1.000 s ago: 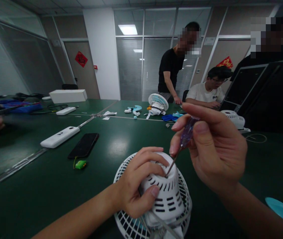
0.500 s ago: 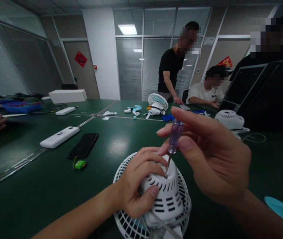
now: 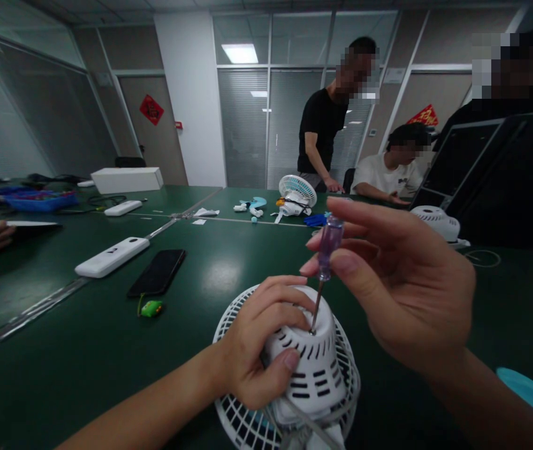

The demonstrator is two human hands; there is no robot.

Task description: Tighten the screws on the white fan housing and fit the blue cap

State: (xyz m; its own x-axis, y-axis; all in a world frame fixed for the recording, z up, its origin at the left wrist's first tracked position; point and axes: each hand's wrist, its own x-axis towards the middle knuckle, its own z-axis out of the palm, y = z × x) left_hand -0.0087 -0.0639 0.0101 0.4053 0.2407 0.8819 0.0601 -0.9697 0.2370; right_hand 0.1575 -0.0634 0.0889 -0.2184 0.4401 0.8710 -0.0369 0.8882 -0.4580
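Pinched the screwdriver in the right hand, against the fan; clasped the fan with the half-curled left hand.

The desk fan is white, patterned with dark slots. Above it, the screwdriver has a translucent purple handle; beneath it, the tabletop is green.

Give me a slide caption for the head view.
Left hand on a white plastic fan, right hand holding a translucent purple-handled screwdriver against it.
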